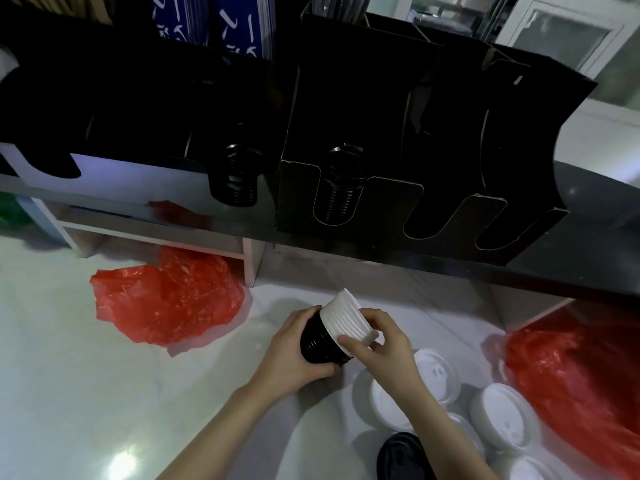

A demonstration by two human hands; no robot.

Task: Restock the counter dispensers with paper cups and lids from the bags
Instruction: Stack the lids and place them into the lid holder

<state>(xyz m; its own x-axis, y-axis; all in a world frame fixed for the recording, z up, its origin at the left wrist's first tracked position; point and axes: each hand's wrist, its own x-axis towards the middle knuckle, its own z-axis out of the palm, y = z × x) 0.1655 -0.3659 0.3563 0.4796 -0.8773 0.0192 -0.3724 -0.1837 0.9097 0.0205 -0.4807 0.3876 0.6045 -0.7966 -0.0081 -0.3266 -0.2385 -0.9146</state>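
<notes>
Below the counter edge I hold one stack of lids with both hands. Its lower half is black lids and its upper half is white lids. My left hand wraps the black part. My right hand pinches the rim of the white part. On the counter stands a black dispenser with slotted fronts. One slot shows a stack of black lids. A second black stack sits in the dispenser to its left. The two right slots look dark and hollow.
Loose stacks of white lids lie on the pale floor at the lower right beside a red plastic bag. Another red bag lies on the floor by the cabinet leg. A black shoe shows at the bottom.
</notes>
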